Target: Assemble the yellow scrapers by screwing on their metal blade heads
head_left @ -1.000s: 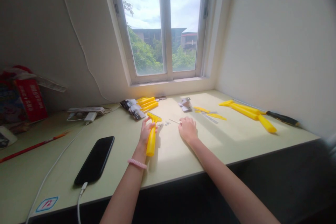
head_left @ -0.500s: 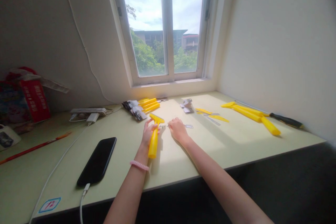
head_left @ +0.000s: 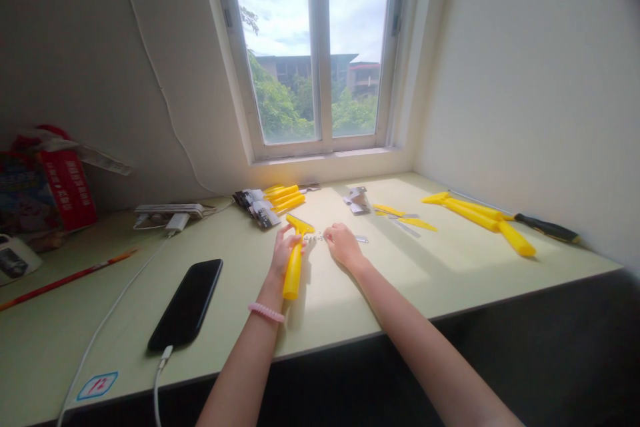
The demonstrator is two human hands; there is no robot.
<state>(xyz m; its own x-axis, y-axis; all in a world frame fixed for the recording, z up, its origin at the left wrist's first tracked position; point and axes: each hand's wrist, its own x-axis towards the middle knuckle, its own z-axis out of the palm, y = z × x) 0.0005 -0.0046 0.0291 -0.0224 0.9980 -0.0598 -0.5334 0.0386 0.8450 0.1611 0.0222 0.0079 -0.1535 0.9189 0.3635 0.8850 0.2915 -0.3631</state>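
Observation:
A yellow scraper (head_left: 293, 272) with a wide head rests in my left hand (head_left: 281, 252), its handle pointing toward me. The fingers are closed around the neck of it. My right hand (head_left: 344, 244) lies low over the table with its fingertips pinched together; anything between them is too small to make out. Small metal screws (head_left: 315, 237) are scattered on the table between the two hands. Just past my right hand lies a flat metal blade (head_left: 362, 239), partly hidden by the hand.
Packaged yellow scrapers (head_left: 283, 200) are piled at the back, near a crumpled wrapper (head_left: 357, 200) and yellow blade guards (head_left: 405, 216). Yellow handles (head_left: 475, 216) and a black-handled screwdriver (head_left: 545, 228) lie at right. A phone (head_left: 186, 305) charges at left, near a power strip (head_left: 167, 213).
My right hand has drawn slightly to the right, away from the scraper, uncovering more screws. My left hand holds the scraper in nearly the same place.

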